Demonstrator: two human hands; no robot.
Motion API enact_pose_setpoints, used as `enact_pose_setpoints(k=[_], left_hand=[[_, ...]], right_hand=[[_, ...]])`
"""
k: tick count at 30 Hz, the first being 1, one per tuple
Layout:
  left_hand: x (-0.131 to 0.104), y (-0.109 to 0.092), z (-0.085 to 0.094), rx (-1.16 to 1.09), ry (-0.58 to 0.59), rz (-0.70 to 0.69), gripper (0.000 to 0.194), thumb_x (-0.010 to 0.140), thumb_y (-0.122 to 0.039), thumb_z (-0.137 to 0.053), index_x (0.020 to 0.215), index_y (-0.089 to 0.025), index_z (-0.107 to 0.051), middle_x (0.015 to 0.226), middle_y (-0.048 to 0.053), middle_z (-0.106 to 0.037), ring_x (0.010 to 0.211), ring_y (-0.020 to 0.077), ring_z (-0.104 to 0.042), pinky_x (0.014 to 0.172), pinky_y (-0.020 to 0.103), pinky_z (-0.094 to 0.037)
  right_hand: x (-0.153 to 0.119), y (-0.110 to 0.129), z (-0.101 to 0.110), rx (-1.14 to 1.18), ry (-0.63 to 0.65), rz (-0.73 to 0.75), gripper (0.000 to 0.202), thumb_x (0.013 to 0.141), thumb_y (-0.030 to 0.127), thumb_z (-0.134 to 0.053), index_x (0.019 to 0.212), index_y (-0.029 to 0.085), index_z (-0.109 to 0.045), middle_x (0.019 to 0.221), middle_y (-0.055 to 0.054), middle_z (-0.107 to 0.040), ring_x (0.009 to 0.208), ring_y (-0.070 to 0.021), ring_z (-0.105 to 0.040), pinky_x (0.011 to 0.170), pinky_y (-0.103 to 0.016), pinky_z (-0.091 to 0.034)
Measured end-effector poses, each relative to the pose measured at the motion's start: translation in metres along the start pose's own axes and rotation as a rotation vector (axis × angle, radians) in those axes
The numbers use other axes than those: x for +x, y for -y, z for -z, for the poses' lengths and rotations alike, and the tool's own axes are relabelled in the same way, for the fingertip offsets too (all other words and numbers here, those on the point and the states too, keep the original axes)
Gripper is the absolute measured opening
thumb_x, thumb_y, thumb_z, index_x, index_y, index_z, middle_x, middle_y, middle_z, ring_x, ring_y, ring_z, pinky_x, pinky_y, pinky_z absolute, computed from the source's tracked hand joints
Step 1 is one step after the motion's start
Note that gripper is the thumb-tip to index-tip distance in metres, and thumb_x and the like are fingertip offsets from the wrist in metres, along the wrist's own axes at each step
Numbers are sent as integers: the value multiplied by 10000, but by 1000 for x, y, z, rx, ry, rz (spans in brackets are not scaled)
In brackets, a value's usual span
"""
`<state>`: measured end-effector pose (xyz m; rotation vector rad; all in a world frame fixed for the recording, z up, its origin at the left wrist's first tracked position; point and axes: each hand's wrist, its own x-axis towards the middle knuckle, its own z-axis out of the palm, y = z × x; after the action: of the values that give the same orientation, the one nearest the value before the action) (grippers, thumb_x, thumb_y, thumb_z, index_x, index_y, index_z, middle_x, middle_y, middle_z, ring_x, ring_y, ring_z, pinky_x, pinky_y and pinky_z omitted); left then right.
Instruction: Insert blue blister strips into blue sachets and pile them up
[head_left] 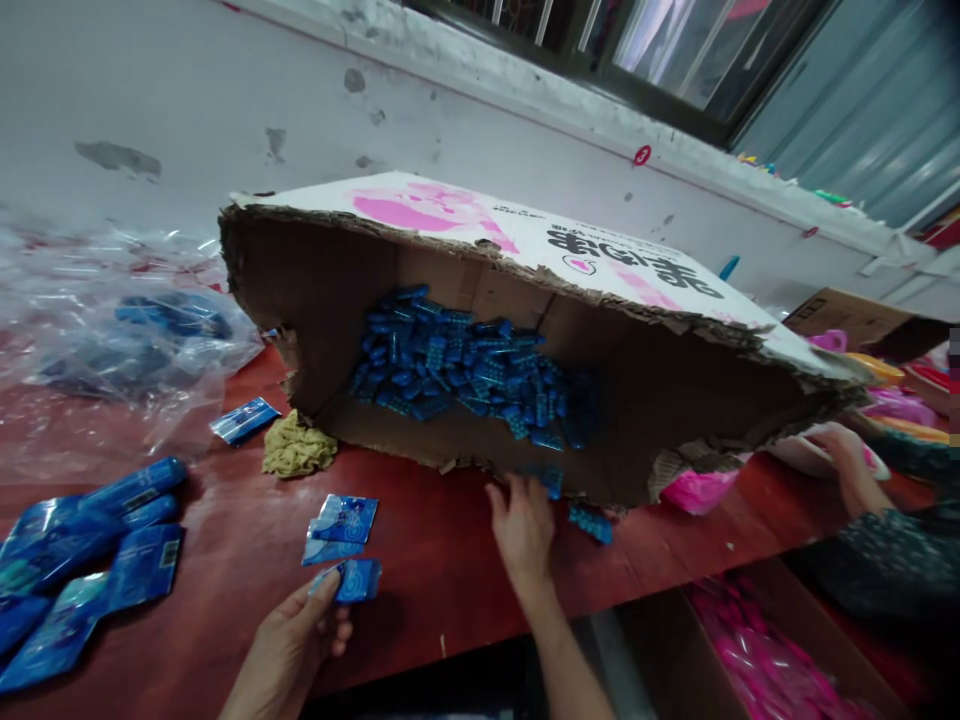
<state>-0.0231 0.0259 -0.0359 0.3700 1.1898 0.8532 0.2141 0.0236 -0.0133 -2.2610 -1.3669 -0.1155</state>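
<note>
My left hand [296, 630] pinches a small flat blue packet [358, 581] between thumb and fingers. Just beyond it, more blue packets [346, 520] lie overlapped on the red table. At the front edge of a torn cardboard box [465, 262], my right hand [523, 530] reaches in, its thumb apart from the fingers. Its fingertips are beside a blue piece [551, 481] on the box's lower edge; whether they touch it I cannot tell. Inside the box lies a heap of small bumpy blue pieces [469, 365]. One loose blue piece [591, 523] sits on the table to the right.
Filled blue pouches [142, 565] lie at the left, below a clear plastic bag [112, 350]. A yellowish crumpled cloth [298, 446] and a blue packet [244, 420] are beside the box. At the right, another person's hand [844, 460] is near pink goods; a carton [780, 650] holds pink packages.
</note>
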Motion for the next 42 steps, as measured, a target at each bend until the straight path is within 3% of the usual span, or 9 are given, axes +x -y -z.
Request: enact_pose_setpoints(k=[2, 4, 8, 11, 17, 20, 27, 34, 42], left_hand=[[0, 0, 2, -25, 4, 20, 389, 412, -400, -790, 605, -139, -574, 421, -3, -567, 370, 115, -501, 336, 197, -373], [-1, 0, 2, -53, 28, 38, 353, 454, -355, -786, 638, -145, -570, 440, -1, -577, 383, 117, -514, 343, 194, -387], [-9, -4, -1, -104, 11, 86, 202, 583, -212, -727, 680, -147, -563, 455, -2, -580, 392, 107, -530, 362, 180, -417], [-16, -9, -4, -143, -42, 108, 86, 687, -161, -634, 674, -144, -551, 430, -7, -559, 364, 96, -519, 348, 168, -412], [-22, -12, -4, -226, -92, 81, 70, 773, -193, -546, 716, -152, -542, 419, -9, -548, 350, 96, -515, 340, 168, -410], [-23, -12, -2, -235, -78, 94, 83, 776, -237, -548, 754, -157, -542, 416, -8, -548, 352, 100, -515, 336, 167, -402], [-21, -11, 4, -232, -31, 56, 165, 718, -288, -617, 690, -154, -526, 422, -8, -554, 361, 95, -515, 336, 159, -390], [-19, -9, 5, -230, 5, -24, 220, 658, -329, -669, 658, -147, -546, 425, -13, -562, 380, 94, -523, 354, 165, -390], [-18, -17, 10, -121, 108, -119, 233, 683, -359, -641, 689, -137, -570, 465, -4, -583, 458, 115, -566, 443, 202, -450]], right_hand=[[10, -22, -2, -180, -21, -63, 287, 842, 274, -425, 1035, 125, -578, 977, -200, -574, 937, -319, -522, 716, -407, -398], [8, -30, -8, -199, 26, -17, 294, 831, 205, -423, 1075, 134, -570, 1044, -194, -568, 971, -321, -515, 728, -416, -405], [-19, -18, -18, -45, 150, 221, 360, 817, 97, -364, 1096, 205, -564, 1170, -111, -541, 1012, -256, -511, 810, -389, -404], [-38, -5, -19, 80, 202, 284, 362, 801, 89, -375, 1091, 208, -556, 1173, -90, -535, 996, -227, -518, 825, -361, -413], [-51, 22, -24, 146, 275, 193, 331, 810, 219, -469, 1134, 180, -522, 1007, -110, -595, 920, -265, -543, 791, -390, -431], [-53, 35, -24, 351, 361, 160, 352, 788, 222, -494, 1138, 192, -514, 989, -92, -594, 918, -243, -557, 794, -366, -441], [-52, 55, -8, 1034, 635, -136, 255, 790, 319, -510, 982, 167, -580, 893, -55, -649, 776, -181, -611, 675, -289, -496], [-61, 71, 2, 1047, 616, -53, 202, 768, 257, -548, 944, 188, -620, 935, -45, -653, 853, -182, -600, 751, -274, -474], [-61, 69, 2, 1029, 604, 39, 195, 760, 237, -548, 922, 202, -652, 877, -32, -641, 841, -170, -593, 724, -236, -473]])
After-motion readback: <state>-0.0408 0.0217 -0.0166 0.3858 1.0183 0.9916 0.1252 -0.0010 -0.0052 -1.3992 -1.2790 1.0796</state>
